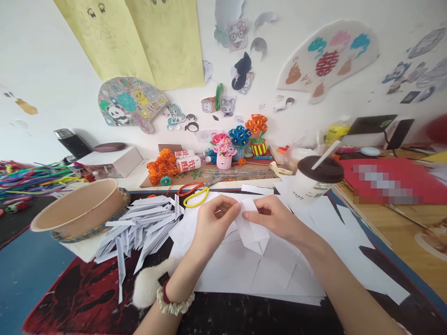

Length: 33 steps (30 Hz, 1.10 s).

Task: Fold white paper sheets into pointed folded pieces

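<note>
A small white folded paper (pixel 252 232) hangs between my two hands, its lower end coming to a point. My left hand (pixel 219 216) pinches its upper left edge between thumb and fingers. On the upper right edge, my right hand (pixel 270 213) is closed with its thumb against the paper. Below lie flat white sheets (pixel 226 274) on a dark mat. Left of my left hand is a pile of folded paper strips (pixel 146 223).
Scissors (pixel 195 193) with red and yellow handles lie behind the sheets. A lidded cup (pixel 316 179) with a straw stands back right. At left is a large tan bowl (pixel 80 209). Craft flowers (pixel 223 149) stand near the wall, and a white fluffy object (pixel 150 284) lies by my left forearm.
</note>
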Available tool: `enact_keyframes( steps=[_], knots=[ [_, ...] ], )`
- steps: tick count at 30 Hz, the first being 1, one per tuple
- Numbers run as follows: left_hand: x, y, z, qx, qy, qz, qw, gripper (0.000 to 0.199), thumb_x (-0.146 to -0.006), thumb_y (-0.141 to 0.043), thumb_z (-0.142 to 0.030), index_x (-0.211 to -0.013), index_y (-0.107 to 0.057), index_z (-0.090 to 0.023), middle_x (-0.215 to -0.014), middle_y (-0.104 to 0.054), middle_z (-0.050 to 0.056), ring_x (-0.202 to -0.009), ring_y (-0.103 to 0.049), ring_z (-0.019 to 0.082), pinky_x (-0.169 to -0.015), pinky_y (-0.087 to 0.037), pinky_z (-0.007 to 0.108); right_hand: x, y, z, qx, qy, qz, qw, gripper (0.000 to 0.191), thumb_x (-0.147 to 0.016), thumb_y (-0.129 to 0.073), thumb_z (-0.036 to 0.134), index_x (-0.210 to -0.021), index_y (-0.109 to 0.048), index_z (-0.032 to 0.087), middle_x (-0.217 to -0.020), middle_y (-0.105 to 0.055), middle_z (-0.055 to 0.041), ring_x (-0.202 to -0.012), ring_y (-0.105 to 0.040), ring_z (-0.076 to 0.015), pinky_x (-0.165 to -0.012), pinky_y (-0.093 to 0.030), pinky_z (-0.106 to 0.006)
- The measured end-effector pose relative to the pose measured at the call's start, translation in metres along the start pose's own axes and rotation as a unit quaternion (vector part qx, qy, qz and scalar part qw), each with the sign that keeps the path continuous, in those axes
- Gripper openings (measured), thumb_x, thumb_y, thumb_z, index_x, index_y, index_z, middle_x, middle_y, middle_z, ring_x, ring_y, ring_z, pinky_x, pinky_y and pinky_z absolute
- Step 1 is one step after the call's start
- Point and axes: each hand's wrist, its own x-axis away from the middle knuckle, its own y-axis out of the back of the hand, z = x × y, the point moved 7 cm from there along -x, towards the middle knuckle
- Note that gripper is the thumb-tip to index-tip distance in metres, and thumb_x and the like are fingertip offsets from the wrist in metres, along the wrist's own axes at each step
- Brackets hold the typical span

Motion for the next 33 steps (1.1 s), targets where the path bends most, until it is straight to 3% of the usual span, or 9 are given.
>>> enact_keyframes(
  steps=[11, 18, 26, 33],
  knots=[
    [0.0006, -0.0022, 0.0001, 0.032, 0.034, 0.018, 0.999, 0.019, -0.075, -0.07, -0.034, -0.072, -0.067, -0.015, -0.07, -0.061, 0.001, -0.06, -0.048, 0.011, -0.05, -0.033, 0.021, 0.0027, -0.0006, 0.0037, -0.016, 0.012, 0.014, 1.0, 0.026, -0.078, -0.063, 0.029, -0.059, -0.052, 0.017, -0.058, -0.043, 0.0031, -0.054, -0.039, -0.0103, -0.049, -0.028, -0.024],
    [0.0002, -0.0029, 0.0004, 0.047, 0.032, 0.031, 0.998, 0.022, -0.076, -0.069, -0.036, -0.071, -0.067, -0.015, -0.073, -0.063, 0.003, -0.059, -0.046, 0.011, -0.05, -0.033, 0.022, 0.0038, -0.0046, 0.0079, -0.042, 0.021, 0.042, 0.998, 0.02, -0.078, -0.065, 0.031, -0.065, -0.061, 0.016, -0.061, -0.054, 0.0006, -0.055, -0.046, -0.0119, -0.049, -0.032, -0.024],
    [0.0018, -0.0024, 0.0004, 0.074, 0.034, 0.015, 0.997, 0.019, -0.071, -0.073, -0.032, -0.069, -0.066, -0.015, -0.066, -0.058, 0.0, -0.06, -0.045, 0.01, -0.054, -0.034, 0.022, 0.0042, -0.0058, 0.0069, -0.043, 0.024, 0.05, 0.998, 0.03, -0.075, -0.07, 0.036, -0.059, -0.053, 0.017, -0.058, -0.045, 0.0021, -0.055, -0.04, -0.011, -0.048, -0.029, -0.024],
    [0.0008, -0.0023, -0.0038, 0.02, 0.014, 0.018, 1.0, 0.029, -0.08, -0.062, -0.04, -0.063, -0.063, -0.016, -0.066, -0.058, 0.002, -0.057, -0.044, 0.011, -0.051, -0.034, 0.022, 0.0049, -0.0037, 0.0083, -0.034, 0.016, 0.041, 0.998, 0.024, -0.077, -0.066, 0.036, -0.064, -0.06, 0.016, -0.059, -0.047, 0.0014, -0.054, -0.04, -0.0117, -0.05, -0.028, -0.026]
  ],
)
